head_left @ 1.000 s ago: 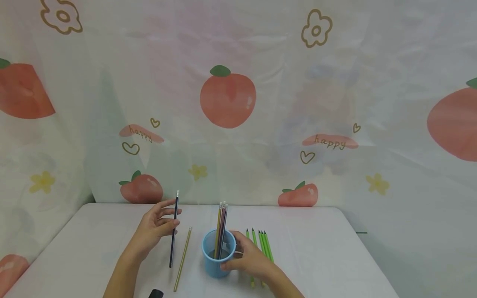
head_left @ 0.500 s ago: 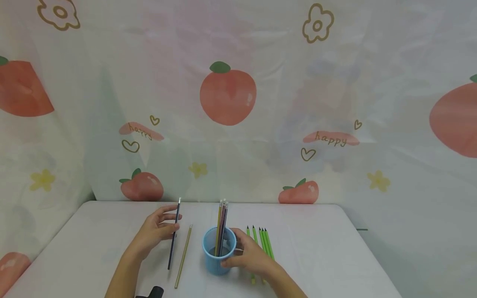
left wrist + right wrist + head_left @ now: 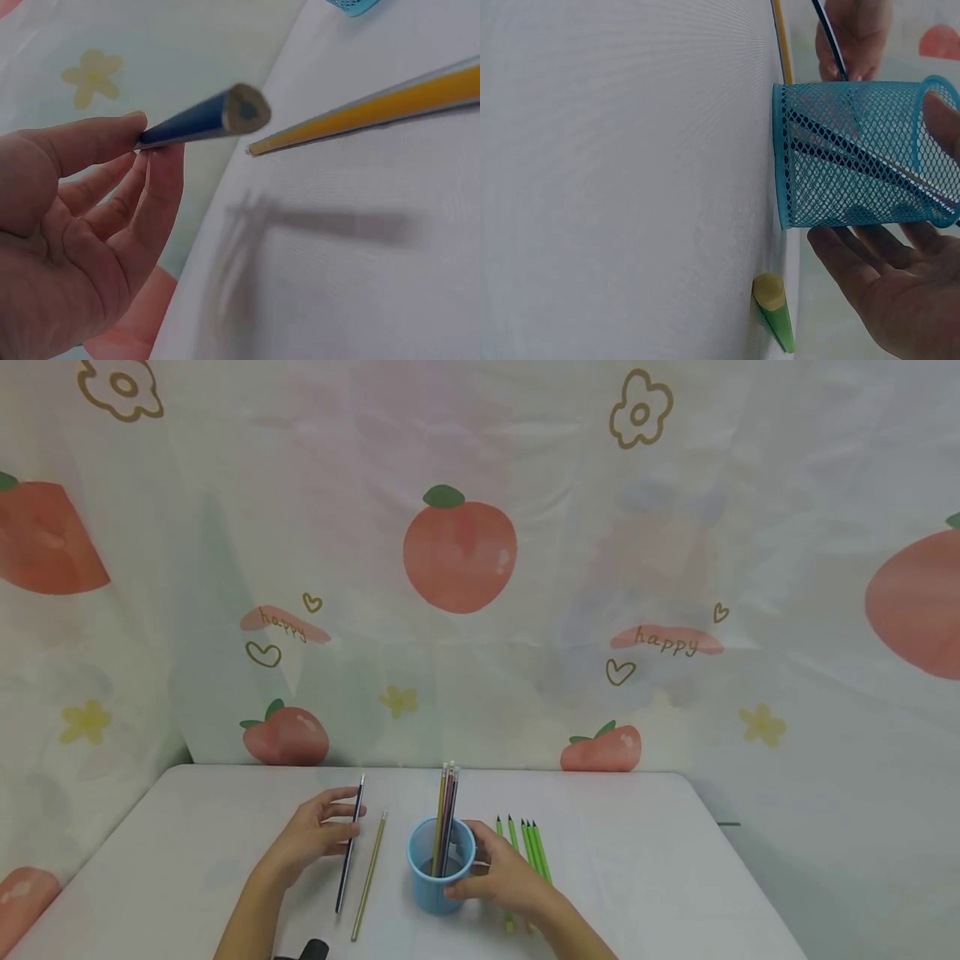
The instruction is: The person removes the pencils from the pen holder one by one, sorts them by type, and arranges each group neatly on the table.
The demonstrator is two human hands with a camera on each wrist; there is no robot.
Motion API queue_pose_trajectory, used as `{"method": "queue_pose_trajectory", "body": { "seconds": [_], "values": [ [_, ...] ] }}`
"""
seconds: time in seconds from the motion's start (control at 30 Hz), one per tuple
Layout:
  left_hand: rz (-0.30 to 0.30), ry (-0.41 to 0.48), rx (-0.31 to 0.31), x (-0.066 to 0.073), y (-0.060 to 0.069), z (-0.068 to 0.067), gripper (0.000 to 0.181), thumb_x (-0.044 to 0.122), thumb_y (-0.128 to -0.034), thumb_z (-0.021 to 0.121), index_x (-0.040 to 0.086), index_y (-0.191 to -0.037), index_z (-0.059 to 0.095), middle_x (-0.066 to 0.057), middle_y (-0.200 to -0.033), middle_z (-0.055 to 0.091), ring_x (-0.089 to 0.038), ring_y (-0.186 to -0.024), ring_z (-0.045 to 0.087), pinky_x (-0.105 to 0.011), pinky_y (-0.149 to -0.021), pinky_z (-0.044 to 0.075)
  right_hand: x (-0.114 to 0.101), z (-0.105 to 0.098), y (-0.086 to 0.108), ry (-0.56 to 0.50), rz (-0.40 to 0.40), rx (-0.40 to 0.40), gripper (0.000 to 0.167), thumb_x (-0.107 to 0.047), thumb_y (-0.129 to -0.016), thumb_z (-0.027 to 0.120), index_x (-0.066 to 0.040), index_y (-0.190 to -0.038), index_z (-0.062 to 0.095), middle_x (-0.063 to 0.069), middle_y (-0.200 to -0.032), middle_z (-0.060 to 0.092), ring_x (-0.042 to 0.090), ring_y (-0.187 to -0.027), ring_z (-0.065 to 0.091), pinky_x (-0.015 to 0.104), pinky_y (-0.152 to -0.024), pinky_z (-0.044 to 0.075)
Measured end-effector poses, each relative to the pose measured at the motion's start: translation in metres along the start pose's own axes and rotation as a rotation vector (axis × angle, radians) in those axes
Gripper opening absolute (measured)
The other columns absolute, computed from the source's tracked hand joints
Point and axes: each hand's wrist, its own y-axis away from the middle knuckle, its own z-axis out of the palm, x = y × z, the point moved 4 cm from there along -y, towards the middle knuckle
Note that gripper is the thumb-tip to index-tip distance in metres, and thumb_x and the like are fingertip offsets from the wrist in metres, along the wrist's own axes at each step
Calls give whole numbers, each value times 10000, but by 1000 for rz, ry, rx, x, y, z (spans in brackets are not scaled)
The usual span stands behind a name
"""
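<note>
Between thumb and fingertips, my left hand [image 3: 311, 839] pinches a dark blue pencil [image 3: 349, 856], eraser end up and slightly tilted. The left wrist view shows the unsharpened lower end of this pencil [image 3: 195, 120] raised over its shadow. My right hand [image 3: 510, 877] holds a light blue mesh pencil cup [image 3: 435, 897] by its right side. In the right wrist view the thumb lies at the rim of the cup [image 3: 855, 202] and the fingers along its wall. Several pencils [image 3: 447, 810] lean inside the cup, erasers up.
A gold-yellow pencil [image 3: 369, 878] lies on the white table [image 3: 637, 877] between the left hand and the cup. Several green pencils [image 3: 536, 852] lie right of the cup, partly behind the right hand. A black object [image 3: 315, 949] shows at the bottom edge. A printed cloth [image 3: 525, 693] hangs behind.
My left hand has come down a little with the blue pencil, which now tilts slightly more. The right hand and the cup have stayed in place.
</note>
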Motion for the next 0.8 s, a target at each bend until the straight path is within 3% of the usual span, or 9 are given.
{"method": "queue_pose_trajectory", "body": {
  "seconds": [0.23,0.53,0.8],
  "values": [
    [-30,-13,-33,-10,-2,3,621,41,-905,691,-13,-1458,412,-283,-1296,596,-276,-1003,673,-382,-748,602,3,0,-1,-7,15,2,791,-146,-765,856,-129,-1447,456,105,-1452,526,385,-1337,493,567,-1097,409],
    [-94,-75,14,-20,-4,5,613,24,-861,715,17,-1426,478,-182,-1220,656,-226,-885,666,-366,-712,590,3,-1,-1,-16,3,-2,788,-127,-767,847,-122,-1449,453,116,-1457,519,392,-1339,492,559,-1101,408],
    [-116,-138,47,-25,-5,8,613,-12,-811,749,-5,-1382,525,-191,-1186,634,-214,-837,672,-381,-686,609,2,0,-1,-6,-9,-1,788,-121,-763,852,-123,-1444,457,115,-1451,522,404,-1331,497,548,-1086,430]
  ]
}}
